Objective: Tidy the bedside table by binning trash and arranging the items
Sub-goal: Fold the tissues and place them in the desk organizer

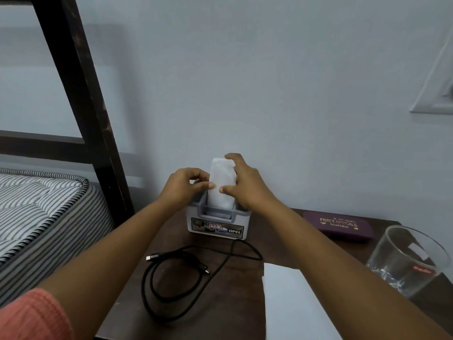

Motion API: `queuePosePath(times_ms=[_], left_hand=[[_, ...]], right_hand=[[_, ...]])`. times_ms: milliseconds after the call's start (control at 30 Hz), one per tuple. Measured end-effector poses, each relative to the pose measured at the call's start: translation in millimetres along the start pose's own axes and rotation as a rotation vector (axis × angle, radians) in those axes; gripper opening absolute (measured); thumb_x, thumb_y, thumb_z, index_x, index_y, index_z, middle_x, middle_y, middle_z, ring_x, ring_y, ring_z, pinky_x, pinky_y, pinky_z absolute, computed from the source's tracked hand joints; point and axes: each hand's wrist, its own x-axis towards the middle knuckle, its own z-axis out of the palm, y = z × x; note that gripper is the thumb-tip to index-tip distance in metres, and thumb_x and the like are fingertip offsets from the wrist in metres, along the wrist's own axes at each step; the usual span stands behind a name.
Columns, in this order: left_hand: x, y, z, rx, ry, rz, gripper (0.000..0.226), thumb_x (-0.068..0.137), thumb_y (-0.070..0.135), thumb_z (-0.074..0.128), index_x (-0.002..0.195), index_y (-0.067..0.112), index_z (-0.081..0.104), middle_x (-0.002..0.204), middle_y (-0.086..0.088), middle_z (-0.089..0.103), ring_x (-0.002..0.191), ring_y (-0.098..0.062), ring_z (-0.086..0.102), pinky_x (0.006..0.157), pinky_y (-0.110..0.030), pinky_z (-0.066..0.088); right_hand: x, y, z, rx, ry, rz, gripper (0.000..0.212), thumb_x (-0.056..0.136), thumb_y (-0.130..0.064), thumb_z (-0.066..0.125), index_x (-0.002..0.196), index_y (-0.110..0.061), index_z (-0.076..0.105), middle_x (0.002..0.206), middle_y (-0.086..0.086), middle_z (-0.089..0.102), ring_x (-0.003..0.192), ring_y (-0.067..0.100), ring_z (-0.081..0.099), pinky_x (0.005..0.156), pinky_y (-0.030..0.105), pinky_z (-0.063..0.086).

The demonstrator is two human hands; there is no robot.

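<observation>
Pale blue-grey wall (245,69) fills the upper part of the view, and a dark wooden surface (240,303) stands against it below.

Both hands meet at the back of that surface over a grey holder (218,223) labelled "OPEL". The left hand (186,186) pinches the left edge of a white packet (220,182) between thumb and curled fingers. The right hand (245,188) takes the packet from the other side, with its thumb pressed on the front and its fingers curved round the far edge; the forefinger arches above the top. The packet stands upright with its lower end inside the holder's open top and its upper part rising above the rim. A coral sleeve (31,315) covers the left upper arm at the bottom corner.

In front of the holder a black cable (152,285) lies in a loose coil, its plug ends free on the wood. A white sheet (294,305) lies flat just right of the coil, partly under the right forearm. A maroon spectacle case (339,225) printed "PRINCE OPTICALS" lies near the wall, right of the holder and apart from it. A clear glass (407,261) with a small sticker stands at the right edge, near the case.

Left of the surface lie a striped mattress (41,204) and a dark bed frame (81,94). A switch plate (436,82) is fixed high on the wall at the right.
</observation>
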Motion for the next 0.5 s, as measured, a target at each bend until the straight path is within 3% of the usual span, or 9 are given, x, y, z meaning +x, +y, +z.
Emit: queuePosePath(times_ms=[133,267,333,400,467,500], left_hand=[[3,-2,3,0.110,0.016,-0.053,0.016,0.076,0.034,0.073,0.065,0.037,0.063,0.083,0.009,0.067,0.089,-0.017,0.060,0.085,-0.038,0.047],[1,-5,6,0.072,0.056,-0.096,0.017,0.075,0.034,0.075,0.062,0.037,0.064,0.077,0.012,0.065,0.082,-0.021,0.063,0.083,-0.047,0.053],[-2,-6,8,0.020,0.085,-0.117,0.014,0.075,0.033,0.075,0.065,0.035,0.066,0.080,0.011,0.065,0.084,-0.023,0.064,0.080,-0.046,0.055],[-9,-1,8,0.005,0.160,-0.124,0.005,0.080,0.032,0.070,0.076,0.029,0.069,0.090,0.007,0.066,0.091,-0.020,0.061,0.078,-0.036,0.051],[-26,10,7,-0.030,0.300,-0.132,0.013,0.086,0.031,0.063,0.090,0.020,0.070,0.102,0.000,0.068,0.097,-0.019,0.060,0.078,-0.029,0.043],[-41,19,5,-0.083,0.359,-0.129,0.016,0.088,0.029,0.060,0.095,0.018,0.069,0.103,-0.002,0.068,0.097,-0.020,0.060,0.077,-0.028,0.043]], right_hand=[[-1,4,7,-0.056,-0.048,0.008,0.072,0.079,-0.008,0.068,0.136,-0.026,0.029,0.116,0.015,0.052,0.081,0.022,0.051,0.065,0.029,0.043],[-6,4,9,-0.044,0.042,-0.042,0.071,0.081,-0.008,0.067,0.137,-0.025,0.028,0.125,0.012,0.051,0.101,0.024,0.051,0.078,0.030,0.042],[-12,3,7,-0.011,0.087,-0.049,0.068,0.081,-0.011,0.068,0.137,-0.023,0.030,0.128,0.010,0.049,0.109,0.023,0.051,0.085,0.030,0.043],[-26,3,-2,0.114,0.197,-0.045,0.061,0.082,-0.014,0.067,0.133,-0.023,0.036,0.123,0.006,0.051,0.101,0.015,0.055,0.083,0.021,0.046],[-56,8,-16,0.209,0.355,-0.049,0.048,0.085,-0.017,0.065,0.127,-0.023,0.044,0.114,-0.001,0.054,0.094,0.004,0.057,0.077,0.010,0.045],[-78,15,-23,0.215,0.425,-0.048,0.039,0.087,-0.019,0.063,0.123,-0.023,0.048,0.112,-0.003,0.056,0.094,0.002,0.058,0.078,0.011,0.046]])
